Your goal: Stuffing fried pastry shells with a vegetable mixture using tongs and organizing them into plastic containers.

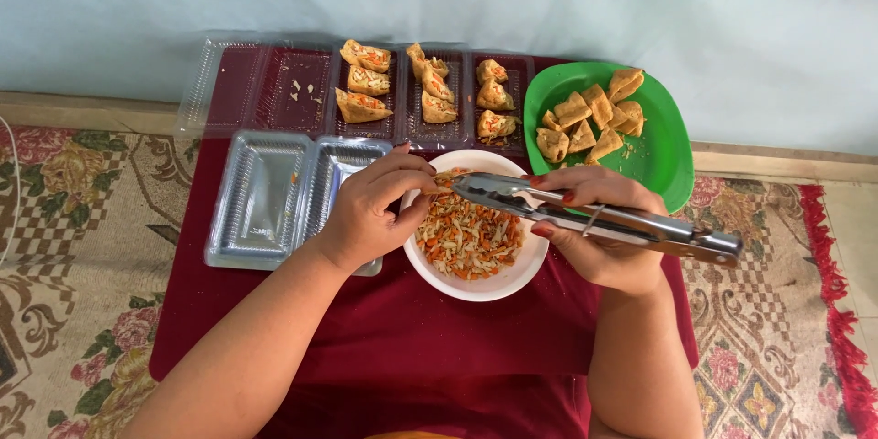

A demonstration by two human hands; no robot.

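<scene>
My right hand (pixel 605 238) grips metal tongs (pixel 585 217), whose tips reach left over a white bowl (pixel 476 288) of shredded orange and pale vegetable filling (pixel 466 238). My left hand (pixel 370 206) hovers at the bowl's left rim, its fingers pinched around something small near the tong tips; what it holds is hidden. A green plate (pixel 672 151) with several fried tofu pockets lies behind my right hand. Stuffed tofu pieces (pixel 437 84) sit in clear plastic trays (pixel 402 133) at the back.
Everything rests on a dark red cloth (pixel 393 347) over a patterned carpet (pixel 73 247). An open clear plastic box (pixel 261 201) lies left of the bowl. Another such tray (pixel 265 87) at the back left holds only crumbs. A pale wall runs behind.
</scene>
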